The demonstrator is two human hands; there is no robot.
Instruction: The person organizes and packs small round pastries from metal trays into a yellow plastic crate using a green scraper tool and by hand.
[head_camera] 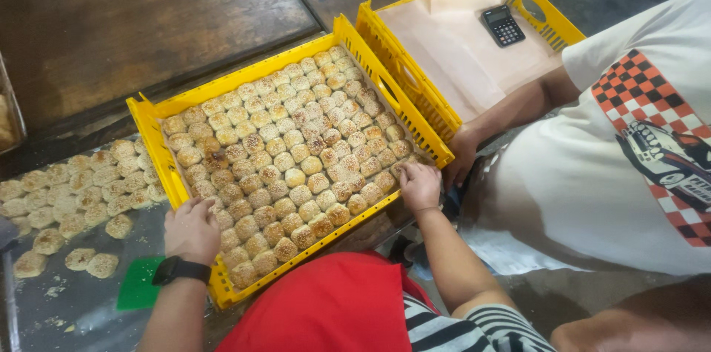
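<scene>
A yellow plastic crate [148,111] is packed with several rows of round sesame-topped buns [292,156]. My left hand [191,230], with a black watch on the wrist, lies over the crate's near-left rim, its fingers bent down onto the buns at the edge. Whether it grips anything is hidden. My right hand [420,185] rests at the crate's near-right corner, fingers spread, their tips touching the buns there.
A second yellow crate [400,52], lined with paper, holds a black calculator [503,25]. A person in a white T-shirt [592,167] has a hand [463,156] at its near corner. Loose buns [70,196] and a green scraper [141,284] lie on the metal table at left.
</scene>
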